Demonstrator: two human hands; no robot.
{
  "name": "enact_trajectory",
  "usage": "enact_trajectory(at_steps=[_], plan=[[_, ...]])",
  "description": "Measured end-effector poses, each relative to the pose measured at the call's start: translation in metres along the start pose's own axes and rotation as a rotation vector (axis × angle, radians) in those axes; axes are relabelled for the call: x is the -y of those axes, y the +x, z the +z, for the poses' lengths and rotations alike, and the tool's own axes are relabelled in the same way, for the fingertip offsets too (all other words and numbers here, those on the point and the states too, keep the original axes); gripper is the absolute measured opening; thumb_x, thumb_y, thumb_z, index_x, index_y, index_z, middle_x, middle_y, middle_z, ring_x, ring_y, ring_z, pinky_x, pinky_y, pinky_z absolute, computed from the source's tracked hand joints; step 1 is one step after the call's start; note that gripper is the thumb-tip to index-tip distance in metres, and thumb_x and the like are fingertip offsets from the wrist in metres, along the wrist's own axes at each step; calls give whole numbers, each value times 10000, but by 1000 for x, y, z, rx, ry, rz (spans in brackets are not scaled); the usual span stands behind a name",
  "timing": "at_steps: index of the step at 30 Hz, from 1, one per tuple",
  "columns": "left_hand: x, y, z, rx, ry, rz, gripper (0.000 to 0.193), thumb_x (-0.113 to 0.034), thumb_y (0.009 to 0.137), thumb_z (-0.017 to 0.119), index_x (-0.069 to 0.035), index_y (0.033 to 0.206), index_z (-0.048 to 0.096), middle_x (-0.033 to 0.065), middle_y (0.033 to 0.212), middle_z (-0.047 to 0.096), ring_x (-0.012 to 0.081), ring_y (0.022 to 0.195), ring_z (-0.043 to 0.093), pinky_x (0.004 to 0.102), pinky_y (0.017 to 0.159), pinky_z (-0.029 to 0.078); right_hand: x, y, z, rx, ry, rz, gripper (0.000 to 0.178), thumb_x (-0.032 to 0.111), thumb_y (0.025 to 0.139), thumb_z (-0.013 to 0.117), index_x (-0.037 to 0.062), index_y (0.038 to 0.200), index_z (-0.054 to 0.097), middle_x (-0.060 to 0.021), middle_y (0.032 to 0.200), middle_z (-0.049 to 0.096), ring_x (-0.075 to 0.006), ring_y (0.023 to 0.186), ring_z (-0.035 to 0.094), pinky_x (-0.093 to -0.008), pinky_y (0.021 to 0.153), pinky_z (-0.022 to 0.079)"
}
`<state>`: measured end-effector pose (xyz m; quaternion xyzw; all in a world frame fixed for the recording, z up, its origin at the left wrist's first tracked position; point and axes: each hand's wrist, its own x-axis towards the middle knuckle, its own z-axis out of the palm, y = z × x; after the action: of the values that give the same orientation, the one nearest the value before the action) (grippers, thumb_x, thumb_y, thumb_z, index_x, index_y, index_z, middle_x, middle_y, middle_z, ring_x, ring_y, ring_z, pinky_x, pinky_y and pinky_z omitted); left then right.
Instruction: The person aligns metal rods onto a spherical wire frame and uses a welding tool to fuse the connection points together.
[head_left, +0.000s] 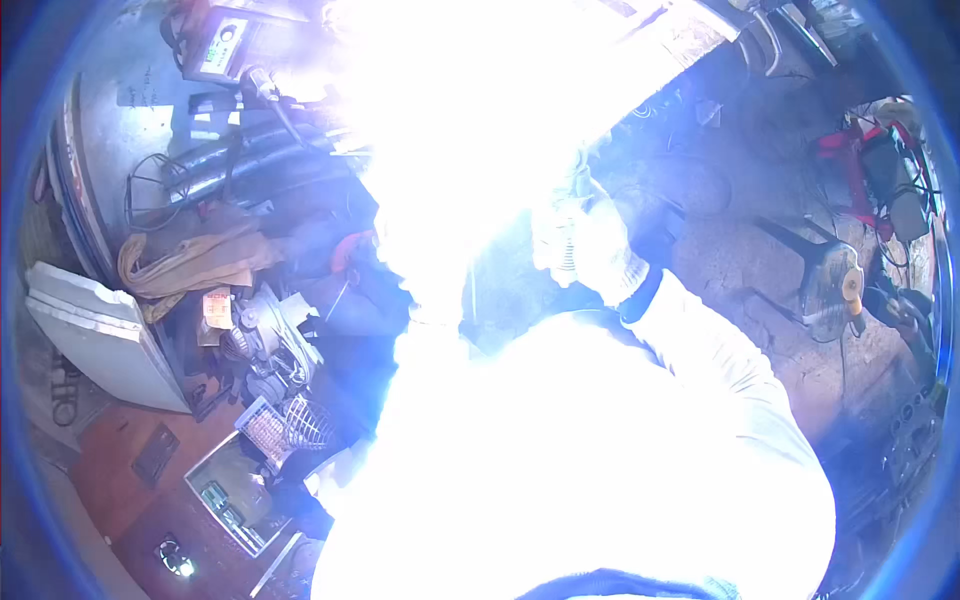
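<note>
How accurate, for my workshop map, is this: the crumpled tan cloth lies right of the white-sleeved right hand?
Wrong side: the head view shows the crumpled tan cloth lying left of the white-sleeved right hand.

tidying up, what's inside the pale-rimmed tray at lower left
The tray holds greenish items along its lower left edge, too small to identify. A pale grid and dark shape overlap its upper right, hiding anything beneath.

There is one gloved hand [605, 255], one grey slab [100, 335], one round wire cage [307, 424] and one box [213, 60] with one knob [228, 33]. One brown board [120, 440] has one dark square [155, 455], one shiny little thing [175, 557] and, at its right edge, one open tray [235, 468].
</note>
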<state>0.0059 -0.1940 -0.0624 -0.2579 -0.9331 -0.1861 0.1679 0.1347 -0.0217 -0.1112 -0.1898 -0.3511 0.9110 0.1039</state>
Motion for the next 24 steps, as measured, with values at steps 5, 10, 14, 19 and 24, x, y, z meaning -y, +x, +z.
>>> enact_trajectory(at_steps=[5,10,14,19,24], plan=[[-1,2,2,-6,-16,43,229,-204,919,623,-12,1042,635,203,1102,643,384,1029,602,469,905,471,-4,0,2,22,27,-39,395,332,932,671,29,1173,590,-50,834,634,-142,660,622,-277,579,512],[0,2,5,-9,-77,72,225,-206,922,618,-15,1039,635,199,1095,646,380,1022,606,466,897,476,-3,-6,1,9,42,-100,468,402,907,696,29,1159,570,-53,778,615,-153,609,609,-285,548,509],[-4,4,2,45,-73,-49,283,-203,909,611,-42,1137,655,172,1089,676,354,1027,629,426,903,493,-1,-14,10,-68,114,-106,441,378,910,694,43,1167,567,-58,796,627,-150,618,626,-311,541,524],[-3,3,-3,48,-19,5,305,-205,912,596,-46,1166,653,181,1111,677,359,1052,631,430,912,489,-1,-11,10,-84,101,-61,420,327,913,694,47,1201,571,-62,918,655,-146,697,639,-294,607,537],[-10,3,-6,31,-38,-31,286,-201,914,593,-33,1140,647,188,1102,670,367,1044,629,445,909,487,5,-11,13,-21,130,-1,379,263,916,689,44,1207,585,-47,1004,663,-139,822,644,-280,726,535]])
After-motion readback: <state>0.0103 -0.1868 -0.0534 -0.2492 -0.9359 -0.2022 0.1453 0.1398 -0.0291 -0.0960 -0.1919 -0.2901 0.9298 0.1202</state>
